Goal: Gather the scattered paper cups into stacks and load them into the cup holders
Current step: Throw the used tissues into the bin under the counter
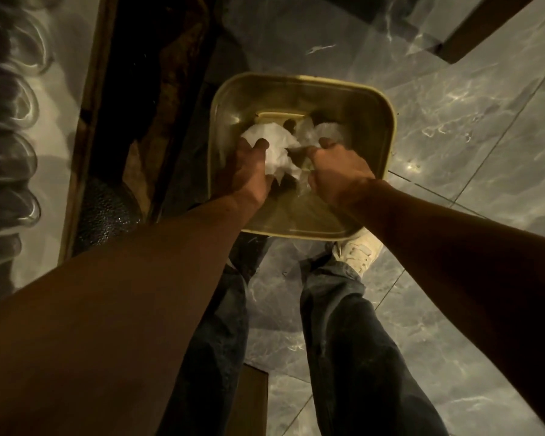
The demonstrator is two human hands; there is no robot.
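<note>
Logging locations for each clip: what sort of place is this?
Probably a cafe or bar service area: upturned glasses line a counter beside a polished marble floor, and both hands reach into a square bin.

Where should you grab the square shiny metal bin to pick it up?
Probably by the rolled rim of the square metal bin, one hand on each side, coming from above. Its walls look smooth and sloped, so the rim gives the only edge for fingers. Both the left hand and right hand are inside, on crumpled white paper.
</note>
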